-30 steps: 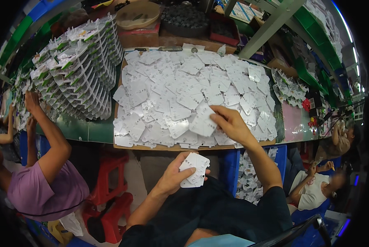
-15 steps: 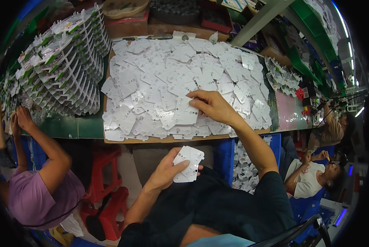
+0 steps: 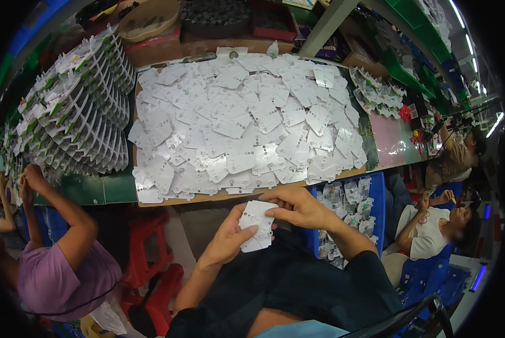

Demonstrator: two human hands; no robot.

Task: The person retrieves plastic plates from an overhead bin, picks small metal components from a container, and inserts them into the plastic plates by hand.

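At six o'clock from centre, the white plate stack (image 3: pixel 260 222) points roughly toward twelve, long axis twelve to six; the left hand (image 3: pixel 228 236) pinches it from eight o'clock, thumb on top; the right hand (image 3: pixel 297 207) pinches its one-o'clock corner; heaped plates (image 3: pixel 238 121) lie at twelve.

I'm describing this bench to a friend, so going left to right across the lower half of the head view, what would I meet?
Co-worker's purple shirt → red stools → left hand → held white plates → right hand → blue bin → person in a white shirt.
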